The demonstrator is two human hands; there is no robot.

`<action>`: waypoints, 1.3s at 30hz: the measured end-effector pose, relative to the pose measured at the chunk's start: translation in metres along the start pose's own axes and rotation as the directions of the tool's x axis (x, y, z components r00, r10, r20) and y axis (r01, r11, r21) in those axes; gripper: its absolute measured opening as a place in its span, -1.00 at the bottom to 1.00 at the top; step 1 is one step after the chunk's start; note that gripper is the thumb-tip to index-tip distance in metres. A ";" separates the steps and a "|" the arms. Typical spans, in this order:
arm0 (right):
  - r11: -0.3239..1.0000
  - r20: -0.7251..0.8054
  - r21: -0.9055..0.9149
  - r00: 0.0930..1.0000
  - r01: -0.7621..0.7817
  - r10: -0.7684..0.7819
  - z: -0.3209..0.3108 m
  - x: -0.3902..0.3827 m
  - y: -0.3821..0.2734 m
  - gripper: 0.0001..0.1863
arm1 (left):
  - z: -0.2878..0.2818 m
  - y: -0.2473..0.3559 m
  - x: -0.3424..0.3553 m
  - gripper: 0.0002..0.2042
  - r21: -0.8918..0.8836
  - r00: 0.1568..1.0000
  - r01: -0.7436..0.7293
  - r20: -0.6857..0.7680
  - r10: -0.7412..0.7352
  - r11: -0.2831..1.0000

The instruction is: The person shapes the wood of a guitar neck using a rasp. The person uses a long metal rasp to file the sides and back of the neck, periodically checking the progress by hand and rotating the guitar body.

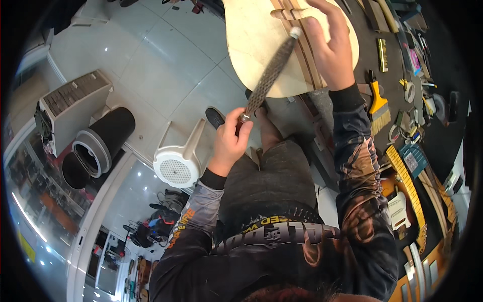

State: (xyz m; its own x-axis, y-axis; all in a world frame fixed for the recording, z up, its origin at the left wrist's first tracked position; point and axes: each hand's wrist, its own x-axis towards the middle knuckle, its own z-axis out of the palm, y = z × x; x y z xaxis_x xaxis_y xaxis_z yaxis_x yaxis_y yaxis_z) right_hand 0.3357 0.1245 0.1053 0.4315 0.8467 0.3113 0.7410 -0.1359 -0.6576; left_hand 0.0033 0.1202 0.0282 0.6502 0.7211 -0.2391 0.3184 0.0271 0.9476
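Observation:
My left hand (231, 143) is closed on the dark handle of a long patterned rasp (269, 78), which angles up to the right across a pale wooden guitar body (251, 50). The body has dark wood stripes down its middle and cut-out slots near the top. My right hand (333, 53) rests on the body's right part with thumb and fingers apart, just right of the rasp's light-coloured tip.
A dark workbench (375, 30) at right holds a yellow brush (377, 100), tape rolls, tools and a guitar neck (405, 181). On the tiled floor (146, 50) stand a white plastic stool (176, 166), a black cylinder (110, 136) and a box-like unit (70, 110).

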 end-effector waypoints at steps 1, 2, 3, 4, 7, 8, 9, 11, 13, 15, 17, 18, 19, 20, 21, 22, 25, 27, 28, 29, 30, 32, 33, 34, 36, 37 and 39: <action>0.997 0.015 -0.024 0.998 0.068 -0.067 0.013 0.008 -0.010 -0.57 | 0.005 -0.002 -0.004 -0.65 -0.018 1.000 0.004 -0.003 -0.004 1.000; 0.984 0.023 0.175 1.000 -0.013 0.009 0.022 0.014 -0.018 -0.65 | 0.011 -0.002 -0.006 -0.65 -0.016 1.000 0.001 -0.013 -0.001 1.000; 0.984 0.032 0.176 0.999 -0.017 0.012 0.024 0.019 -0.018 -0.65 | 0.014 -0.005 -0.007 -0.65 -0.020 1.000 0.009 -0.014 -0.010 1.000; 0.992 0.087 0.126 0.996 0.008 -0.019 0.026 0.024 -0.017 -0.67 | 0.017 -0.009 -0.008 -0.64 0.012 0.999 -0.037 -0.025 0.037 0.999; 0.991 0.193 0.124 0.981 -0.045 0.021 0.036 0.025 -0.004 -0.68 | 0.028 -0.013 -0.014 -0.62 0.038 0.993 -0.092 -0.068 0.094 0.995; 0.992 0.167 0.074 0.980 0.100 -0.112 0.040 0.023 0.001 -0.66 | 0.032 -0.012 -0.019 -0.61 0.035 0.989 -0.108 -0.095 0.111 0.994; 0.970 0.145 0.022 0.959 0.244 -0.244 0.043 0.021 0.003 -0.65 | 0.034 -0.016 -0.026 -0.61 0.034 0.989 -0.102 -0.103 0.105 0.994; 0.958 0.185 -0.010 0.942 0.287 -0.280 0.048 0.011 -0.007 -0.59 | 0.037 -0.027 -0.040 -0.60 0.160 0.958 -0.245 -0.112 0.265 0.956; 0.951 0.228 -0.075 0.934 0.298 -0.275 0.050 0.005 -0.024 -0.56 | 0.039 -0.024 -0.049 -0.61 0.182 0.961 -0.203 -0.151 0.231 0.962; 0.938 0.187 -0.092 0.931 0.334 -0.313 0.048 0.020 -0.005 -0.51 | 0.043 -0.007 -0.035 -0.61 0.176 0.961 -0.195 -0.165 0.224 0.965; 0.957 0.131 -0.010 0.949 0.290 -0.286 0.043 0.042 0.019 -0.54 | 0.043 0.017 -0.001 -0.63 0.145 0.988 -0.050 -0.135 0.070 0.988; 0.977 0.130 0.029 0.968 0.211 -0.213 0.039 0.053 0.021 -0.57 | 0.042 0.024 0.019 -0.66 0.129 0.985 -0.080 -0.140 0.098 0.988; 0.989 0.132 0.067 0.981 0.132 -0.140 0.034 0.062 0.023 -0.59 | 0.045 0.026 0.024 -0.66 0.131 0.983 -0.087 -0.147 0.107 0.987; 0.959 0.230 0.272 0.973 -0.079 0.015 0.032 0.063 0.011 -0.61 | 0.046 0.022 0.027 -0.67 0.073 0.974 -0.122 -0.184 0.133 0.990; 0.853 0.318 0.429 0.934 -0.297 0.165 0.026 0.067 -0.003 -0.60 | 0.046 0.019 0.025 -0.68 0.014 0.963 -0.159 -0.216 0.158 0.987; 0.934 0.205 0.342 0.978 -0.107 0.037 0.022 0.065 -0.003 -0.57 | 0.047 0.010 0.016 -0.67 -0.074 0.963 -0.154 -0.235 0.133 0.985; 0.973 0.138 0.231 0.989 0.021 -0.054 0.000 0.055 -0.011 -0.51 | 0.044 0.011 -0.002 -0.67 -0.239 0.956 -0.045 -0.292 -0.027 0.970; 0.985 0.172 0.171 0.985 -0.021 -0.009 -0.005 0.049 -0.007 -0.52 | 0.040 0.012 -0.002 -0.67 -0.138 0.961 -0.014 -0.274 -0.024 0.990; 0.983 0.191 0.174 0.981 -0.049 0.015 -0.006 0.049 -0.006 -0.53 | 0.039 0.012 -0.002 -0.67 -0.073 0.967 -0.022 -0.257 0.002 0.997; 0.984 0.194 0.172 0.981 -0.047 0.013 -0.004 0.047 -0.003 -0.53 | 0.040 0.013 -0.003 -0.67 -0.009 0.971 -0.025 -0.237 0.022 1.000; 0.988 0.198 0.151 0.980 -0.039 0.009 -0.002 0.045 0.000 -0.53 | 0.041 0.014 -0.006 -0.67 -0.014 0.971 -0.024 -0.239 0.020 1.000; 0.989 0.229 0.138 0.973 -0.050 0.017 0.003 0.039 0.002 -0.56 | 0.043 0.016 -0.014 -0.67 0.056 0.978 -0.027 -0.207 0.038 0.998; 0.989 0.236 0.136 0.972 -0.051 0.017 0.008 0.036 0.001 -0.56 | 0.045 0.014 -0.017 -0.67 0.051 0.977 -0.022 -0.210 0.032 0.998; 0.975 0.260 0.209 0.965 -0.074 0.017 0.015 0.032 -0.001 -0.57 | 0.049 0.011 -0.020 -0.67 0.060 0.977 -0.031 -0.208 0.043 0.998; 0.927 0.277 0.354 0.961 -0.126 0.025 0.030 0.022 -0.003 -0.60 | 0.056 0.010 -0.017 -0.66 0.098 0.970 -0.073 -0.225 0.093 0.993; 0.928 0.286 0.351 0.958 -0.127 0.023 0.031 0.024 -0.001 -0.60 | 0.058 0.008 -0.013 -0.66 0.091 0.969 -0.067 -0.230 0.086 0.994; 0.983 0.298 0.142 0.942 0.114 -0.152 0.031 0.028 -0.005 -0.59 | 0.056 0.008 -0.013 -0.66 0.102 0.981 -0.035 -0.189 0.054 0.994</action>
State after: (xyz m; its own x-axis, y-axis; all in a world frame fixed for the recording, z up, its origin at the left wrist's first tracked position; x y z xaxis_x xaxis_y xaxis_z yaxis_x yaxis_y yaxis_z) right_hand 0.3279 0.1647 0.0962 0.1401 0.9720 0.1888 0.7046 0.0361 -0.7087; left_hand 0.0357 0.0719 0.0267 0.5245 0.8393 -0.1433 0.3639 -0.0688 0.9289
